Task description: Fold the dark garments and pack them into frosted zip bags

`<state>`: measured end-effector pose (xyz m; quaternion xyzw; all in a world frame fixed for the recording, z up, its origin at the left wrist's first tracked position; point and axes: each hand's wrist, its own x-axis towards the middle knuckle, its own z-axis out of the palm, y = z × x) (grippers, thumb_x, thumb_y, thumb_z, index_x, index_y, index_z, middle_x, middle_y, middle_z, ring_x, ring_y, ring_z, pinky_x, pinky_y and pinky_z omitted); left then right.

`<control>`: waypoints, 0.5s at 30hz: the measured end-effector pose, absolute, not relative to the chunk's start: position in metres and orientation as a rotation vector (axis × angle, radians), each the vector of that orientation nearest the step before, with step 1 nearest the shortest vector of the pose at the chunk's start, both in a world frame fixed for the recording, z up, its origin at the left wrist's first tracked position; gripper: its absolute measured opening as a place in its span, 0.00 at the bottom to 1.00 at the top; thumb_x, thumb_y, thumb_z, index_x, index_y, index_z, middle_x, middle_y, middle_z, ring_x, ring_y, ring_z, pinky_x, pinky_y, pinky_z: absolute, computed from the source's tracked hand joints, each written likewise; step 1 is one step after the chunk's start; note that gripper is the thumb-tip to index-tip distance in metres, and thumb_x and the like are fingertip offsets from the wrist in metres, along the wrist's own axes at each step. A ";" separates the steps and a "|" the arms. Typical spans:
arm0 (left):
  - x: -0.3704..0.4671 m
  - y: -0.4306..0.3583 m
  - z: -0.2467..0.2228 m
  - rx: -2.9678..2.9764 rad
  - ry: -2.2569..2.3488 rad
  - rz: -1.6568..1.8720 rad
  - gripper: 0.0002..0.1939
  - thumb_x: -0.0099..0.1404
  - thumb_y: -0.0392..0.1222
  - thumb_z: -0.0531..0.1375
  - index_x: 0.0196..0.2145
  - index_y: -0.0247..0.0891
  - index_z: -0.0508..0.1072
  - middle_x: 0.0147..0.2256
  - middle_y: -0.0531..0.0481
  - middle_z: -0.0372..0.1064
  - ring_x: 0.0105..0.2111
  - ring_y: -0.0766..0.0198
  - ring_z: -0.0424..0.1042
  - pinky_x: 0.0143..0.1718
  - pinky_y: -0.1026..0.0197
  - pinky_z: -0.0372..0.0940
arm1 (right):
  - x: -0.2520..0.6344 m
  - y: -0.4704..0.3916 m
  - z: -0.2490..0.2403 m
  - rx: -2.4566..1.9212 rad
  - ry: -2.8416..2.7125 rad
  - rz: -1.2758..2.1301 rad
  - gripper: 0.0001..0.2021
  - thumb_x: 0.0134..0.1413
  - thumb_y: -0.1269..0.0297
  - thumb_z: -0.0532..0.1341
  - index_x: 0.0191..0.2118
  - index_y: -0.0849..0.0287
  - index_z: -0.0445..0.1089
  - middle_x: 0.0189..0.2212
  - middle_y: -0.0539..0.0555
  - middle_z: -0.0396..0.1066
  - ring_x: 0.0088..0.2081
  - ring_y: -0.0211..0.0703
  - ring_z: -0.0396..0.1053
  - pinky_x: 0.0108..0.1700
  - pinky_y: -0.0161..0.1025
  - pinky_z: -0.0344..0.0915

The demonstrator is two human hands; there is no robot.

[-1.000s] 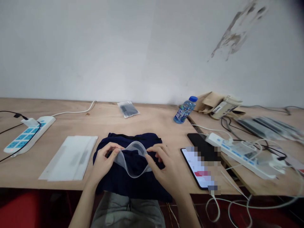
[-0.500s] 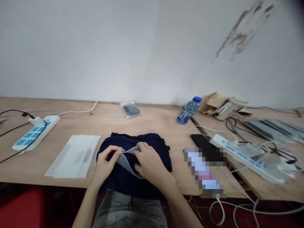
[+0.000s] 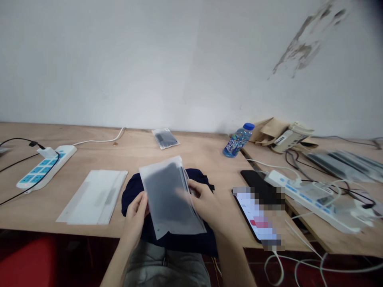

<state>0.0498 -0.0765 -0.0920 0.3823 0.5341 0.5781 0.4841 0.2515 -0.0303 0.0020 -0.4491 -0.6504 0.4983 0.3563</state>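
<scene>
A frosted translucent plastic bag with a flat dark item inside stands tilted over the dark navy cloth. My left hand is closed on the bag's left edge, thumb in front. At the opposite edge, my right hand grips the bag with curled fingers; part of that hand is smeared by motion. The cloth lies at the table's front edge, partly hidden behind the bag. To the left, several flat frosted bags lie stacked on the table.
A small filled bag lies near the wall. A blue-capped bottle stands at the back right. Phones, a power strip and cables are on the right. Another power strip lies on the left.
The frosted bag is now upright between both hands, hiding much of the cloth. Earlier, my hands held a pale-edged opening low over the cloth. The right hand has shifted right.
</scene>
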 end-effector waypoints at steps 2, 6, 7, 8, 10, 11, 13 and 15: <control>0.048 -0.079 -0.092 0.990 1.360 1.362 0.22 0.65 0.58 0.56 0.44 0.38 0.74 0.34 0.47 0.73 0.36 0.59 0.73 0.33 0.63 0.69 | 0.250 -0.031 -0.019 -1.202 -1.635 1.325 0.14 0.54 0.56 0.62 0.41 0.60 0.75 0.33 0.53 0.75 0.37 0.47 0.72 0.36 0.40 0.69; 0.035 -0.079 -0.098 1.119 1.621 1.307 0.21 0.64 0.59 0.55 0.34 0.37 0.74 0.25 0.51 0.69 0.26 0.63 0.68 0.25 0.65 0.62 | 0.248 -0.037 -0.054 -1.250 -1.582 1.223 0.15 0.54 0.54 0.62 0.40 0.61 0.75 0.38 0.56 0.75 0.43 0.49 0.72 0.43 0.43 0.69; 0.029 -0.079 -0.099 1.140 1.688 1.319 0.21 0.64 0.59 0.55 0.33 0.37 0.74 0.24 0.52 0.68 0.25 0.63 0.67 0.24 0.65 0.62 | 0.249 -0.038 -0.060 -1.276 -1.567 1.170 0.15 0.54 0.53 0.61 0.39 0.61 0.75 0.40 0.57 0.75 0.45 0.50 0.72 0.46 0.44 0.69; 0.021 -0.078 -0.100 1.161 1.748 1.338 0.21 0.64 0.59 0.55 0.32 0.37 0.73 0.24 0.51 0.69 0.25 0.63 0.67 0.24 0.64 0.62 | 0.250 -0.039 -0.065 -1.309 -1.552 1.119 0.16 0.54 0.53 0.61 0.39 0.60 0.75 0.41 0.57 0.75 0.46 0.50 0.71 0.48 0.44 0.68; 0.000 -0.077 -0.102 1.214 1.857 1.375 0.20 0.65 0.58 0.54 0.32 0.38 0.73 0.25 0.51 0.70 0.27 0.61 0.68 0.27 0.63 0.63 | 0.254 -0.040 -0.072 -1.366 -1.539 1.043 0.16 0.55 0.52 0.59 0.38 0.60 0.75 0.41 0.57 0.74 0.47 0.50 0.71 0.48 0.44 0.68; -0.014 -0.077 -0.103 1.246 1.915 1.379 0.19 0.65 0.57 0.53 0.32 0.38 0.72 0.26 0.50 0.70 0.28 0.61 0.69 0.29 0.63 0.64 | 0.256 -0.039 -0.075 -1.389 -1.547 1.011 0.16 0.56 0.51 0.59 0.38 0.60 0.74 0.40 0.57 0.74 0.45 0.49 0.71 0.47 0.44 0.68; -0.049 -0.076 -0.104 1.320 2.082 1.340 0.18 0.66 0.54 0.51 0.32 0.39 0.71 0.27 0.50 0.70 0.30 0.60 0.69 0.32 0.62 0.64 | 0.259 -0.037 -0.081 -1.452 -1.608 0.920 0.17 0.57 0.51 0.57 0.34 0.61 0.73 0.37 0.58 0.73 0.42 0.50 0.72 0.43 0.43 0.69; -0.090 -0.074 -0.105 1.347 2.301 1.233 0.16 0.66 0.52 0.50 0.33 0.39 0.71 0.26 0.50 0.70 0.30 0.58 0.70 0.33 0.60 0.63 | 0.262 -0.036 -0.088 -1.557 -1.696 0.749 0.17 0.58 0.52 0.56 0.29 0.60 0.71 0.35 0.59 0.72 0.40 0.52 0.72 0.41 0.45 0.69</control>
